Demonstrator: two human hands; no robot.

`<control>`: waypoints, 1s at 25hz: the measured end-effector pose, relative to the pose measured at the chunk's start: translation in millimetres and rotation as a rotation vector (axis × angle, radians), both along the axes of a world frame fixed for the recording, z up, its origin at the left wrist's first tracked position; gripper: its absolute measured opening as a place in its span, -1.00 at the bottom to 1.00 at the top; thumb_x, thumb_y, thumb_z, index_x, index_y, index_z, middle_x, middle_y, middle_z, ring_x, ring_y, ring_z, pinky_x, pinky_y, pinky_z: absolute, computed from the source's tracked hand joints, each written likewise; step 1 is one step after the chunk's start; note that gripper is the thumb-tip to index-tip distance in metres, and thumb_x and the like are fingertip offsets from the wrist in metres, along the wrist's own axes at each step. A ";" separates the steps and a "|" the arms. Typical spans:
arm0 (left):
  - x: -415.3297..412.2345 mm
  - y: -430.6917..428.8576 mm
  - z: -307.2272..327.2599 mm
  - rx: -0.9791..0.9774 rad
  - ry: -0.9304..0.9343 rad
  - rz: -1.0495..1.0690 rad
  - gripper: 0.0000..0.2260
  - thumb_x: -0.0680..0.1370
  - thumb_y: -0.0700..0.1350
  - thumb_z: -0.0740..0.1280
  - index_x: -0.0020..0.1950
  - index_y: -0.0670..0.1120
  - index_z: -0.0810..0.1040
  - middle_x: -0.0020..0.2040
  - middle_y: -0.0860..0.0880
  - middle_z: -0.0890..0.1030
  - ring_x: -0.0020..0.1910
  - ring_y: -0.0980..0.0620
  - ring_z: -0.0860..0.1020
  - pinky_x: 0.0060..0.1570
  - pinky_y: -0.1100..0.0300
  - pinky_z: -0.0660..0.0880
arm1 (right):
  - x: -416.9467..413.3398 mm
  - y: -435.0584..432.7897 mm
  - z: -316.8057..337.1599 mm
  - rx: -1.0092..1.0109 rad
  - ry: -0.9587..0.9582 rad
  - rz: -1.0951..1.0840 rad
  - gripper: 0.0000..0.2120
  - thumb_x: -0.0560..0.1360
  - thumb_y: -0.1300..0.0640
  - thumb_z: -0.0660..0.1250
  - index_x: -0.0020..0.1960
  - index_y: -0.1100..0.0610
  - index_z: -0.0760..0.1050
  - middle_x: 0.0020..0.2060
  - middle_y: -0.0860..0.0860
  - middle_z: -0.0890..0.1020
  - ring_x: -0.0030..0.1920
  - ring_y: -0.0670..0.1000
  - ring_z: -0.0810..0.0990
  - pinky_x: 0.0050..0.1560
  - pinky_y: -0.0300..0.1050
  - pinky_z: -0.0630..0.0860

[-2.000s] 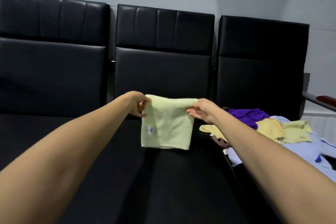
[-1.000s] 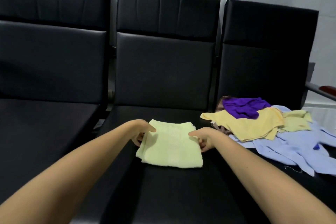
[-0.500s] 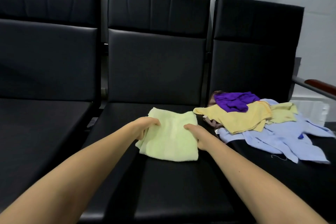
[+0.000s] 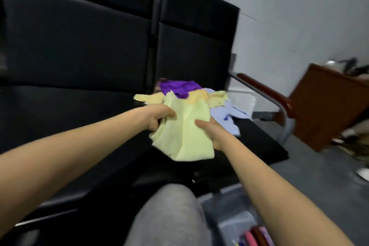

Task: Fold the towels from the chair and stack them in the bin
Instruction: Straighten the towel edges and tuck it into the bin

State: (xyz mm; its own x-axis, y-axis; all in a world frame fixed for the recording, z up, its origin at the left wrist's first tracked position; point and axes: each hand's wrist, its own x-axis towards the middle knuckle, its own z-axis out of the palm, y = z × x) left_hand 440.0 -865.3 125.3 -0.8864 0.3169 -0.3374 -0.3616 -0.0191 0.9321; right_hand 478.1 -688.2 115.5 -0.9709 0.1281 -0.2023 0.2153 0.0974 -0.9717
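The pale yellow towel (image 4: 185, 134) was soft, light and limp. It had no stiffness of its own, so its folded layers would slide apart and sag wherever I left them unsupported. I judged the safest hold to be at two opposite edges, pinching all the layers together and keeping the bundle roughly level.

That is how I had it. My left hand (image 4: 157, 116) was closed on the towel's left edge, with the fingers curled over the cloth and bunching it a little. My right hand (image 4: 211, 132) gripped the right edge, thumb lying across the top and the fingers apparently tucked underneath, though the blur kept me from being sure of that. Between them the towel hung clear above the black chair (image 4: 263, 146), drooping at its near corners.

The unfolded pile (image 4: 215, 98), with a purple towel (image 4: 179, 88) on top, lay on the seat just behind it. The bin (image 4: 229, 211) stood low to my right, beside my knee (image 4: 169, 215), well below the towel. It seemed to hold some coloured cloths already. I expected the carry down to loosen the fold unless both grips held firm.
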 end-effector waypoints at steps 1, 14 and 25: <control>8.6 28.8 -1.9 0.014 -0.009 -0.042 -0.73 0.56 -0.30 0.23 0.25 -0.13 0.46 0.02 -0.17 0.58 0.07 -0.13 0.53 0.11 0.00 0.47 | 12.9 27.8 -3.5 0.029 -0.040 -0.058 -0.61 0.57 0.23 0.24 0.39 0.14 0.33 0.23 0.15 0.54 0.20 0.18 0.53 0.17 0.04 0.48; 133.9 244.0 -151.8 -0.018 -0.401 -0.353 -0.69 0.54 -0.26 0.29 0.29 -0.21 0.44 0.21 -0.20 0.55 0.20 -0.18 0.51 0.10 -0.01 0.44 | 191.7 237.7 -150.6 -0.129 -0.239 -0.398 -0.67 0.57 0.26 0.21 0.33 0.13 0.37 0.14 0.17 0.58 0.08 0.17 0.58 0.04 0.11 0.53; 159.7 281.7 -229.3 -0.460 -0.135 -0.678 -0.72 0.52 -0.30 0.30 0.23 -0.24 0.49 0.13 -0.19 0.58 0.07 -0.15 0.57 0.03 0.04 0.52 | 271.5 227.9 -250.1 -0.359 -0.488 -0.701 -0.73 0.52 0.33 0.15 0.20 0.21 0.43 -0.14 0.15 0.58 -0.18 0.12 0.55 -0.18 -0.06 0.51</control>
